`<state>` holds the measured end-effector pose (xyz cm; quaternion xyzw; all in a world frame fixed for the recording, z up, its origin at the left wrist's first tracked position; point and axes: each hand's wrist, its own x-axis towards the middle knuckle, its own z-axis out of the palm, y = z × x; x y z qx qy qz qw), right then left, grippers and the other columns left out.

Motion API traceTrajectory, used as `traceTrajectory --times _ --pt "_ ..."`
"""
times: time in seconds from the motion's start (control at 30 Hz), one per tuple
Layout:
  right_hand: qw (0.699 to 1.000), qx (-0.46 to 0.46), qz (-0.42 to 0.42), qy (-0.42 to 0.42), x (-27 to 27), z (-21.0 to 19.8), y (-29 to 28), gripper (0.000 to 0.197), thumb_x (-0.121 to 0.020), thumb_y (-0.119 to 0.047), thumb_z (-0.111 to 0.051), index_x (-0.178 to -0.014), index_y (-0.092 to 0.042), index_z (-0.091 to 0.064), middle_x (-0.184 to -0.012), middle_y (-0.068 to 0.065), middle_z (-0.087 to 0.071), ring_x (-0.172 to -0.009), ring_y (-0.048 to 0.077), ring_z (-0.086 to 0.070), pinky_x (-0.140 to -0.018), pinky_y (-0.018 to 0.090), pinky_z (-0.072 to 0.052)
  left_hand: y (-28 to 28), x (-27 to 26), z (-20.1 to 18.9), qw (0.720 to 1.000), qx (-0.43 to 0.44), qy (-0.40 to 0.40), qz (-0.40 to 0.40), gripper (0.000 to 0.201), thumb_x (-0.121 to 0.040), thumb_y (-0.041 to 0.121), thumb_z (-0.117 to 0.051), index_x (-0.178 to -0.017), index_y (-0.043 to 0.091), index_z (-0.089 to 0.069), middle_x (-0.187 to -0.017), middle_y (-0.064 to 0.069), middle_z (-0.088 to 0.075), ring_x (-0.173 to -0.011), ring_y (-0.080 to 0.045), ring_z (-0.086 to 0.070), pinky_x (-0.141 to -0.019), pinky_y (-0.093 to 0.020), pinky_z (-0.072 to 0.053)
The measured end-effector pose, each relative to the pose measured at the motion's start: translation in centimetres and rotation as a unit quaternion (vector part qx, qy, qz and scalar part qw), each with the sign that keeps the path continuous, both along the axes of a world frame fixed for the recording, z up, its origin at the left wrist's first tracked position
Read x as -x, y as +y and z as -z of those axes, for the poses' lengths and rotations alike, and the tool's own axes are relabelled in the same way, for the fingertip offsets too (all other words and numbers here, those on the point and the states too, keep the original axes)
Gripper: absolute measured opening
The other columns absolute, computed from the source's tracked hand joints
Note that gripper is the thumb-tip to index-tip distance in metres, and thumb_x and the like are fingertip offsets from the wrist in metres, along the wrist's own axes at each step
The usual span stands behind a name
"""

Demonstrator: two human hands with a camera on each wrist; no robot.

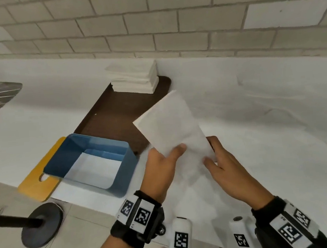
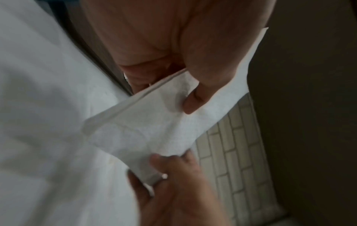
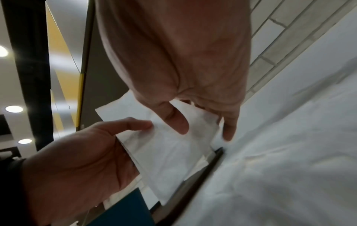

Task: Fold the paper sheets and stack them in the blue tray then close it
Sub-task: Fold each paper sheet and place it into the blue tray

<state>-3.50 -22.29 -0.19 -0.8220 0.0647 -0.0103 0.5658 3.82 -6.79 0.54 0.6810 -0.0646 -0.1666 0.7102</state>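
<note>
Nearest the lens: two wrist straps with black-and-white coded tags, and between them two white cylinders (image 1: 181, 237) bearing the same kind of tag. Just ahead, left hand (image 1: 163, 169) and right hand (image 1: 226, 169), both pinching one folded paper sheet (image 1: 174, 126), thumbs on top, fingers underneath, raised off the white-covered counter (image 1: 257, 114) and slanting away toward the wall. Left thumb (image 2: 195, 102) pressed flat on the sheet's upper face near one edge; right fingertips (image 2: 170, 162) gripping the opposite edge. Right thumb (image 3: 173, 120) laid across the top face, index finger (image 3: 230, 130) pointing down past the edge.

To the left, blue tray (image 1: 90, 161), open, white paper lying flat on its bottom, seated partly on a yellow board (image 1: 36, 182) with a cut-out handle. Behind the tray, dark brown mat (image 1: 114, 116) reaching back toward the tiled wall (image 1: 149, 25); at its far end, thick stack of white sheets (image 1: 134, 76). Held sheet overlapping the mat's right edge from above, well apart from the stack, beside and above the tray. Lower left, off the counter: black round base (image 1: 42, 223) with a dark rod running out of frame.
</note>
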Motion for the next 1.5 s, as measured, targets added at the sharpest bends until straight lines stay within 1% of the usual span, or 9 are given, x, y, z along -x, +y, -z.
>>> traceTrajectory --times 0.2,0.27,0.4,0.53,0.73,0.87,1.07,1.37,1.5 --pt "0.992 0.095 -0.072 -0.033 -4.7 -4.1 5.4 0.026 -0.103 -0.018 -0.041 -0.123 -0.034 -0.038 -0.089 -0.005 -0.063 -0.063 0.006 -0.056 -0.059 0.024 -0.048 9.7 -5.4 -5.6 0.992 0.039 -0.015 -0.116 0.032 -0.092 0.008 -0.069 -0.123 0.014 -0.064 -0.116 -0.002 -0.075 -0.108 -0.023 -0.072 -0.089 -0.041 -0.059" --pt "0.984 0.139 -0.091 -0.068 -6.9 -5.1 8.2 0.030 -0.103 -0.016 -0.041 -0.129 -0.030 -0.036 -0.087 -0.012 -0.055 -0.070 -0.005 -0.055 -0.063 0.011 -0.046 14.6 -8.2 -7.2 0.988 -0.020 -0.059 -0.143 0.024 -0.087 0.010 -0.075 -0.111 0.010 -0.071 -0.108 -0.006 -0.077 -0.103 -0.027 -0.072 -0.084 -0.039 -0.059" --pt "0.934 0.313 -0.139 -0.103 -11.7 -5.6 13.6 0.041 -0.099 -0.006 -0.044 -0.136 -0.020 -0.033 -0.091 -0.006 -0.049 -0.071 0.012 -0.050 -0.067 0.029 -0.043 22.9 -13.1 -8.1 0.968 -0.212 -0.108 -0.084 0.033 -0.076 0.017 -0.085 -0.105 0.023 -0.071 -0.096 -0.003 -0.077 -0.089 -0.023 -0.073 -0.080 -0.035 -0.056" --pt "0.862 0.456 -0.214 -0.064 -15.0 -3.9 17.2 0.053 -0.086 0.005 -0.045 -0.133 -0.017 -0.034 -0.097 0.001 -0.056 -0.073 0.023 -0.051 -0.074 0.037 -0.042 26.2 -15.7 -5.5 0.869 -0.460 -0.182 -0.007 0.044 -0.082 0.015 -0.082 -0.119 0.025 -0.061 -0.087 0.006 -0.068 -0.073 -0.013 -0.065 -0.061 -0.016 -0.047" --pt "0.782 0.538 -0.314 0.024 -16.8 -1.4 20.2 0.043 -0.091 0.000 -0.047 -0.131 -0.012 -0.040 -0.099 0.009 -0.059 -0.086 0.028 -0.061 -0.066 0.035 -0.036 25.8 -16.2 -2.2 0.729 -0.619 -0.253 0.143 0.055 -0.092 0.022 -0.067 -0.141 0.025 -0.042 -0.119 -0.006 -0.064 -0.106 -0.029 -0.063 -0.081 -0.031 -0.051" --pt "0.755 0.552 -0.340 0.096 -17.8 -0.7 21.6 0.045 -0.094 -0.001 -0.046 -0.138 -0.008 -0.039 -0.117 0.015 -0.059 -0.100 0.032 -0.063 -0.066 0.033 -0.038 25.4 -15.3 -2.4 0.641 -0.658 -0.371 0.135 0.041 -0.089 0.027 -0.069 -0.127 0.018 -0.056 -0.114 -0.004 -0.064 -0.099 -0.026 -0.064 -0.072 -0.035 -0.055" --pt "0.779 0.528 -0.326 0.092 -17.5 -1.5 22.4 0.037 -0.095 -0.003 -0.047 -0.131 -0.009 -0.048 -0.112 0.013 -0.058 -0.096 0.030 -0.062 -0.067 0.037 -0.046 24.7 -16.7 -1.1 0.640 -0.655 -0.276 0.292 0.020 -0.102 0.022 -0.045 -0.101 0.015 -0.064 -0.095 -0.006 -0.068 -0.086 -0.024 -0.062 -0.065 -0.028 -0.043" --pt "0.944 0.296 -0.141 0.032 -7.6 -7.4 9.6 0.024 -0.098 -0.028 -0.053 -0.121 -0.036 -0.056 -0.111 -0.017 -0.059 -0.094 0.003 -0.057 -0.082 0.023 -0.049 20.9 -19.0 -0.7 0.572 -0.673 -0.151 0.445 0.030 -0.095 0.048 -0.050 -0.113 0.036 -0.071 -0.098 0.016 -0.070 -0.098 -0.008 -0.062 -0.095 -0.028 -0.051" --pt "0.917 0.370 -0.001 0.148 -2.5 -4.5 -1.2 0.021 -0.095 -0.033 -0.057 -0.114 -0.039 -0.053 -0.107 -0.017 -0.055 -0.099 0.005 -0.056 -0.082 0.025 -0.048 23.5 -19.5 -3.6 0.617 -0.658 -0.215 0.375 0.016 -0.099 0.043 -0.055 -0.103 0.053 -0.067 -0.106 0.019 -0.067 -0.093 0.000 -0.063 -0.090 -0.020 -0.051"
